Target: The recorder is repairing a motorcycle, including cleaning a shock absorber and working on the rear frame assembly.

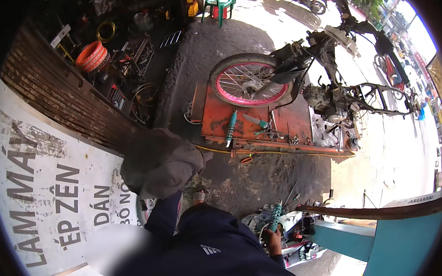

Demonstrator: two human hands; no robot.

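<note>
My right hand (pixel 273 241) grips a teal coil-spring shock absorber (pixel 276 215) at the lower right, above scattered motorbike parts (pixel 254 221). My left sleeve (pixel 164 212) reaches up under a bunched dark grey cloth (pixel 158 162); that hand's fingers are hidden. Ahead, a stripped motorbike frame with engine (pixel 333 103) and a pink-rimmed front wheel (pixel 235 96) stands over an orange platform (pixel 295 129). Another teal shock (pixel 231 126) lies on the platform beside several tools (pixel 263 127). An orange-handled tool (pixel 247 159) lies on the dark ground below it.
A white signboard (pixel 51 180) and rusty shutter (pixel 60 91) border the left. Orange rings (pixel 91 56) and cluttered parts fill the upper left. A green chair (pixel 219 4) and parked motorbikes (pixel 310 4) are at the back. A teal bench (pixel 393 249) stands at the lower right.
</note>
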